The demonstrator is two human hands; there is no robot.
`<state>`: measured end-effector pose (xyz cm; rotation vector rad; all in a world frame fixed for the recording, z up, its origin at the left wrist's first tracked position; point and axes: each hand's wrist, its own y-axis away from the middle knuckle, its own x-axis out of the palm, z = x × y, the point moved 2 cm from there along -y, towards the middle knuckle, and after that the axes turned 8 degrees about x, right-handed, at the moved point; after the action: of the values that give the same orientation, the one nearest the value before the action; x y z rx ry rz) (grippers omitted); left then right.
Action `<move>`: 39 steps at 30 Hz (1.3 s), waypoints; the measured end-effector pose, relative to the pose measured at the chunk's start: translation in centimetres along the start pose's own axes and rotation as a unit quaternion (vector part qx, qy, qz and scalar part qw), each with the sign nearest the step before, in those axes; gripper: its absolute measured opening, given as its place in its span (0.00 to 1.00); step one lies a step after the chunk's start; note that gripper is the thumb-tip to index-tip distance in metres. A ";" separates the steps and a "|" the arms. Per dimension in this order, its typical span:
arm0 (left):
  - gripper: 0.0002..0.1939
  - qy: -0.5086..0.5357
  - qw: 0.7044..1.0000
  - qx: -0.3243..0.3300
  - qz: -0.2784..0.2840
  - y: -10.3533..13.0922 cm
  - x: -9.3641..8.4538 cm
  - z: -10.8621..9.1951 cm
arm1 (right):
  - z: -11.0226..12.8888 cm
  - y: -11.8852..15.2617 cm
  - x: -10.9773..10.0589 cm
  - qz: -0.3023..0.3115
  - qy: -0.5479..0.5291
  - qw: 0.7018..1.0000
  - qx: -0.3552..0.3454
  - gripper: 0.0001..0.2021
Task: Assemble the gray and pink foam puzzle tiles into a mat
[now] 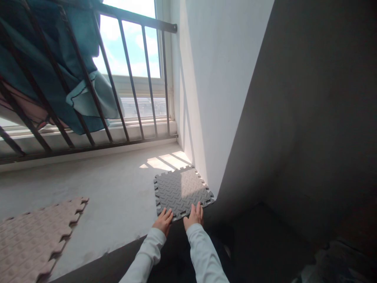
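A grey foam mat tile with a raised tread pattern and jigsaw edges lies on the pale ledge, close against the side wall. My left hand is at its near left corner, fingers on top of the edge; the thumb is mostly hidden. Farther right along the same near edge, my right hand has its fingers over the top and its thumb at the front. Both hands appear closed on the tile's border, though what is under it cannot be seen.
A pinkish-beige foam mat with bumps and jigsaw edges lies at the left of the ledge. Dark metal railing crosses the window, with blue-green cloth behind it. A white wall rises at right; the floor below is dark.
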<state>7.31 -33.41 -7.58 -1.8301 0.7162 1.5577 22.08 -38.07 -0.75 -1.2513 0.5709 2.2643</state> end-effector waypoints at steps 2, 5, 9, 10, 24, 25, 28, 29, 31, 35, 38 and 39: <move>0.27 0.015 1.000 -0.011 0.026 0.1 -1.1 -0.1 | 0.1 0.4 -0.1 0.032 0.038 0.999 -0.020 0.30; 0.25 0.007 0.999 -0.047 0.016 2.7 -3.5 1.8 | 0.1 0.9 -0.1 0.057 0.106 0.992 -0.048 0.32; 0.22 -0.077 0.976 -0.199 -0.051 12.2 -7.3 7.7 | 0.0 0.8 -0.1 0.036 0.192 0.977 -0.083 0.31; 0.21 -0.101 0.962 -0.245 -0.062 15.3 -8.2 9.1 | 0.0 0.7 0.0 0.030 0.205 0.974 -0.090 0.30; 0.20 -0.088 0.905 -0.411 0.066 26.5 -14.0 14.5 | 0.3 0.0 1.7 -0.020 0.217 0.972 -0.092 0.20; 0.19 -0.089 0.905 -0.411 0.066 26.3 -14.2 14.7 | 0.3 0.1 1.7 -0.014 0.215 0.972 -0.093 0.20; 0.17 -0.108 0.904 -0.413 0.001 26.0 -14.8 15.3 | 0.3 0.1 1.3 0.016 0.204 0.975 -0.091 0.22; 0.16 -0.119 0.904 -0.408 -0.044 25.7 -15.0 15.4 | 0.3 0.2 1.1 0.029 0.203 0.975 -0.088 0.22; 0.15 -0.141 0.906 -0.369 -0.150 24.6 -15.6 14.9 | 0.6 0.3 0.7 0.055 0.208 0.974 -0.075 0.23; 0.16 -0.137 0.904 -0.263 -0.309 19.3 -15.3 11.4 | 1.2 0.6 -0.2 0.089 0.224 0.969 -0.044 0.24; 0.17 -0.080 0.922 -0.229 -0.303 13.3 -13.2 7.3 | 1.4 0.8 -0.5 0.095 0.230 0.968 -0.035 0.25; 0.17 -0.055 0.931 -0.230 -0.277 11.3 -12.2 5.9 | 1.4 0.9 -0.5 0.093 0.230 0.968 -0.035 0.25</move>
<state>-6.85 -36.32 2.54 -2.0094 -0.2448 1.4899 20.86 -38.07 0.52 -1.8479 0.8063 2.1570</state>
